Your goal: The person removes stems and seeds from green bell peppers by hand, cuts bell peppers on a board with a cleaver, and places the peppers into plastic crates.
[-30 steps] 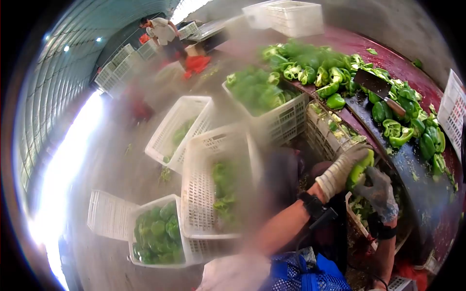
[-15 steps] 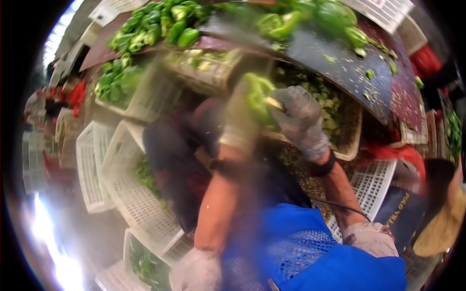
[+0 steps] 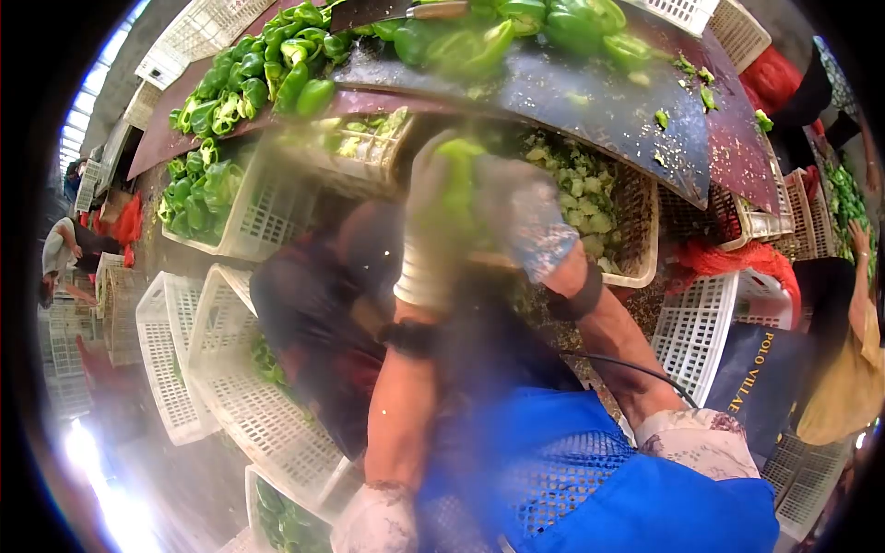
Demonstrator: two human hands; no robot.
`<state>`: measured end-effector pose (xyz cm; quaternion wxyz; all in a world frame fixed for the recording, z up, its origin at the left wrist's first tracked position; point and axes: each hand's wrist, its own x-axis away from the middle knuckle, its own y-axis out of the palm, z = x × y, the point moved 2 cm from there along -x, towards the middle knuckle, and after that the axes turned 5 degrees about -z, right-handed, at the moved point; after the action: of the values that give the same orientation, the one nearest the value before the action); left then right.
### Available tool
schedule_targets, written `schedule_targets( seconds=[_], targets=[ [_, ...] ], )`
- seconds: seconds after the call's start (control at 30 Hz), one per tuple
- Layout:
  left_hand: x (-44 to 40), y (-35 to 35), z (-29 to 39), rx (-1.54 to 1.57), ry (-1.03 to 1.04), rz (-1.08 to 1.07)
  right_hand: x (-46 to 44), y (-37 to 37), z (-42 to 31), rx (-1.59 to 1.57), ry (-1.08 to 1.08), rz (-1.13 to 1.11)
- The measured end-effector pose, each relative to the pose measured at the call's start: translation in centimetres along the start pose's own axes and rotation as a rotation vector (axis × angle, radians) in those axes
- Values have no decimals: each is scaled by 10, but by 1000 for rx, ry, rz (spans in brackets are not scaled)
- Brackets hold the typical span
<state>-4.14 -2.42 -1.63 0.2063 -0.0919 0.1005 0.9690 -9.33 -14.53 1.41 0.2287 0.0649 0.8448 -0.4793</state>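
Note:
My left hand (image 3: 426, 226), in a whitish glove, is closed around a green bell pepper (image 3: 458, 180) held above my lap. Close against the pepper's right side is my right hand (image 3: 533, 214), in a patterned glove with its fingers curled. A blurry patch hides its fingertips and whatever they grip. Beyond both hands, a crate (image 3: 648, 253) holds pale pepper cores (image 3: 585, 198). More green peppers (image 3: 461, 51), some cut open, lie on the dark board (image 3: 590, 92) in front of me.
A knife with a wooden handle (image 3: 438, 11) lies at the board's far edge. Peppers are heaped at the left (image 3: 249, 78). White crates (image 3: 263, 405) stand on my left, another crate (image 3: 696, 323) on my right. A co-worker's arm (image 3: 862, 276) shows at far right.
Both hands and the pepper have shifted slightly left in view, and my right hand is now closer to my left. The tan piece seen in my right fingers earlier is now hidden by blur.

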Motion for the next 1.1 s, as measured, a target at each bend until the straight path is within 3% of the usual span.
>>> schedule_targets(
  seconds=[0.03, 0.1, 0.17, 0.23, 0.27, 0.3, 0.33, 0.43, 0.47, 0.5, 0.57, 0.63, 0.7, 0.77, 0.8, 0.87, 0.93, 1.0, 1.1],
  targets=[
    [2, -2, 0, -82, 46, -8, 2, 4, 0, 46, -116, 33],
    [5, 0, 8, 223, -75, -15, -2, 9, 1, 37, -225, 53],
    [10, -6, -5, 235, -109, -1, 1, 13, -1, -82, -189, -4],
    [8, -18, -6, 649, -284, 21, 1, -3, -3, -43, -342, 2],
    [7, -23, -6, 848, -373, 63, 1, -11, 5, 15, -314, -14],
    [11, -21, 44, 833, -385, 123, 1, -19, 13, 73, -288, -32],
    [16, -38, 66, 549, -260, 227, -2, -31, 33, 167, -161, -64],
    [51, -108, 142, 344, -89, 368, -28, -35, 74, 409, -154, 206],
    [65, -136, 166, 42, -50, 423, -45, -30, 84, 446, -164, 242],
    [86, -204, 170, -666, 33, 517, -62, -25, 95, 484, -174, 279],
    [106, -243, 187, -1420, -111, 727, -101, -9, 109, 577, -121, 165],
    [118, -262, 205, -1625, -213, 861, -134, 16, 125, 820, -146, 145],
    [108, -239, 205, -1383, -177, 704, -140, 25, 128, 899, -101, 84],
    [81, -177, 208, -1546, 2, 389, -141, 14, 124, 710, 11, 21],
    [62, -152, 192, -977, -4, 516, -139, 11, 125, 599, 49, 25],
    [26, -109, 152, -1255, 238, 138, -114, 17, 134, 302, 71, 153],
    [-13, -70, 105, -491, 25, 59, -79, -7, 90, 197, -22, 291],
    [-37, -33, 55, -63, 6, -51, -53, -19, 55, 76, -37, 333],
    [-41, 27, 42, 226, -5, 6, -25, -31, -12, 8, 168, 255]
  ],
)
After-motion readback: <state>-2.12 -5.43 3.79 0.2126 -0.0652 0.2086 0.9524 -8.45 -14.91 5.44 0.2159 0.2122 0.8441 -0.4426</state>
